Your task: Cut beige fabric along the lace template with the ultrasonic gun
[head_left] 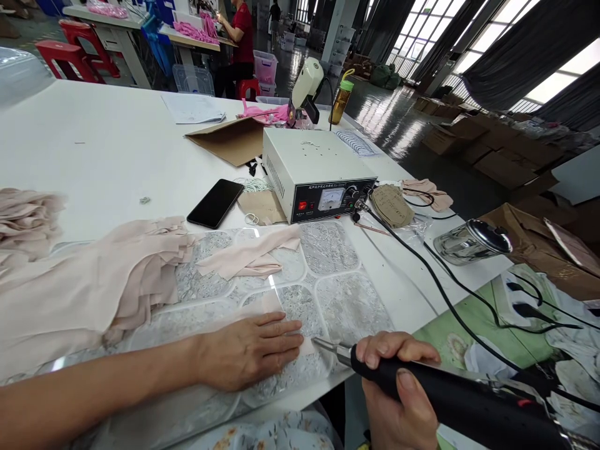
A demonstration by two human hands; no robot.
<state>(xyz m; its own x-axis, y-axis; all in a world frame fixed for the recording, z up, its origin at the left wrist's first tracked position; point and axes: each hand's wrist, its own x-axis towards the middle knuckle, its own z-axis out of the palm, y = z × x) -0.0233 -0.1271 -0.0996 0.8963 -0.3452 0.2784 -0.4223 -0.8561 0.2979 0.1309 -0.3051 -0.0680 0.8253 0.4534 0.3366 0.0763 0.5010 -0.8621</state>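
Note:
My left hand (253, 353) lies flat, fingers stretched out, on a pale pink fabric piece (265, 305) over the clear mat (344, 306). My right hand (398, 381) is wrapped round the black handle of an ultrasonic welding gun (431, 390). Its metal tip points left and meets or nearly meets the fabric edge just beyond my left fingertips; contact is hard to tell. Two crossed pink fabric strips (248, 256) lie farther up the mat. To the left is a thick stack of pink cut pieces (94, 275), with another bunched pile (28, 219) behind it.
Behind the mat stand a white control box (323, 162) and a black phone (215, 203). A black cable (426, 272) runs from the box along the right. A glass jar (469, 242) stands near the right table edge. Farther back, a person in red (241, 31) sits at another table.

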